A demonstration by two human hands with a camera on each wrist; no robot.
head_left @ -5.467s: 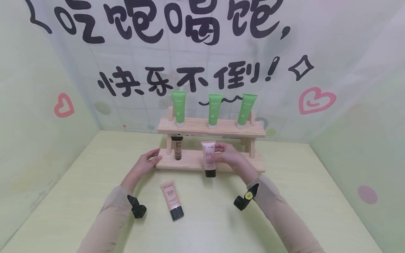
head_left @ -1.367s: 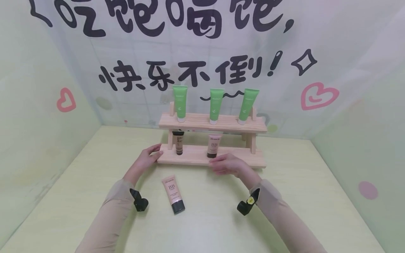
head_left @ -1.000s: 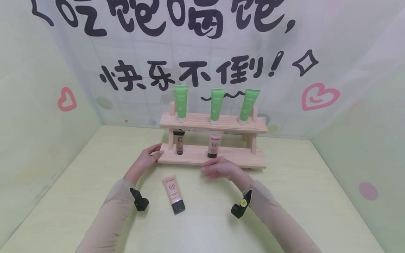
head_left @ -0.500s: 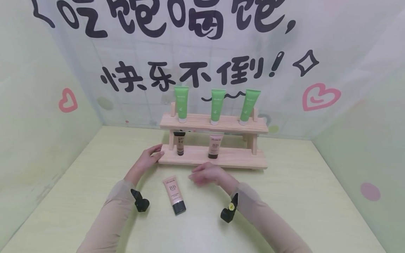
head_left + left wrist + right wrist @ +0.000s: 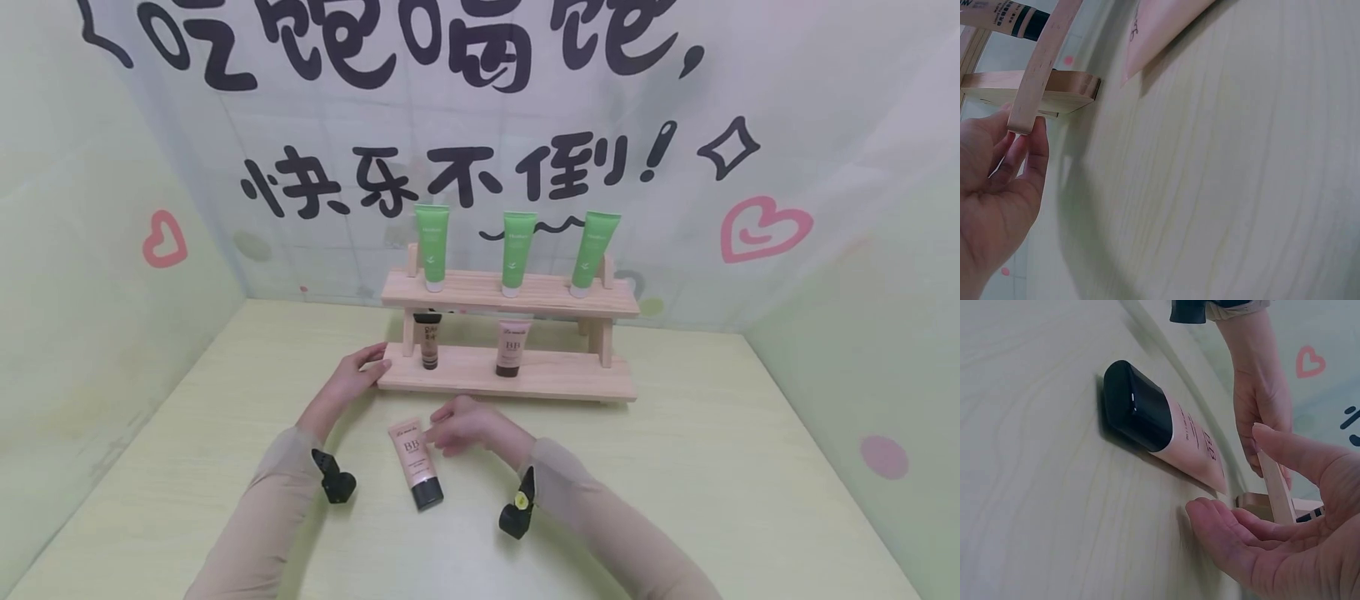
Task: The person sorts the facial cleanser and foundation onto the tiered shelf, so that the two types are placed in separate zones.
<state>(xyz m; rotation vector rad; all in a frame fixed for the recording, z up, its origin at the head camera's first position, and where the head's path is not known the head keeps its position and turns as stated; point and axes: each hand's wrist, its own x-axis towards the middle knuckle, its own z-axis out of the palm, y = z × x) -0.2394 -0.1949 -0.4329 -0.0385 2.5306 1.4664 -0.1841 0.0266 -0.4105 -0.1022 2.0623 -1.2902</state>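
Observation:
My left hand (image 5: pixel 354 375) pinches the left end of the lower board of a two-tier wooden display rack (image 5: pixel 465 379); the left wrist view shows thumb and fingers (image 5: pixel 1036 150) on either side of the board. A pink BB cream tube (image 5: pixel 414 462) with a black cap lies on the table, cap toward me. My right hand (image 5: pixel 468 425) is beside its right edge, thumb and fingers spread apart. In the right wrist view nothing is between them, and the tube (image 5: pixel 1194 447) lies just beyond the fingertips (image 5: pixel 1200 509). Whether they touch it I cannot tell.
On the rack's lower board stand a small brown tube (image 5: pixel 429 342) with a black top and another pink BB cream tube (image 5: pixel 513 348). Three green tubes stand on the upper board, the middle green tube (image 5: pixel 517 254) among them. A printed backdrop (image 5: pixel 322 125) rises behind.
The right hand held a pink BB cream tube, which now stands on the lower board. Since letting go, that hand has moved left and nearer to the lying tube. The left hand stays on the rack.

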